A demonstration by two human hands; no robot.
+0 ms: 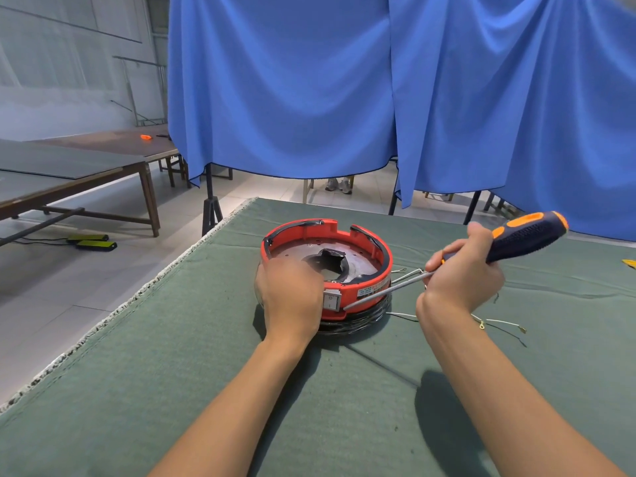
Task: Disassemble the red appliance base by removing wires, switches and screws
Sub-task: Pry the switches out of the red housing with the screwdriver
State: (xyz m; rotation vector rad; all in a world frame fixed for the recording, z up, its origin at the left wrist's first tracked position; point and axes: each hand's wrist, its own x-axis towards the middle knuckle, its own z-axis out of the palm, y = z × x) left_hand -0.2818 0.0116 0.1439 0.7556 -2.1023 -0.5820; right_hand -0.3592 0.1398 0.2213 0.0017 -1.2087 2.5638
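Prying at the switch [332, 299] looks like the step in hand. At lower centre of the frame the left hand [290, 297] grips the near-left rim of the base [373, 291], bracing it, though how its fingers lie inside is blurred. The right hand [463, 273], at centre right, is clenched round the screwdriver [530, 235], whose tip meets the switch's right edge. To do this well, I judge the blade should slip into the seam beside the switch and lever gently (plastic clips snap easily), while the left hand stops the base sliding on the cloth [172, 390].

The base sits mid-frame on the green cloth: a red ring, open on top, with a dark metal floor and a ragged hole in the middle. Black cord [354, 323] is wound beneath it. Loose wires [499, 323] trail to its right. Blue curtains [292, 80] hang behind, across the upper frame.
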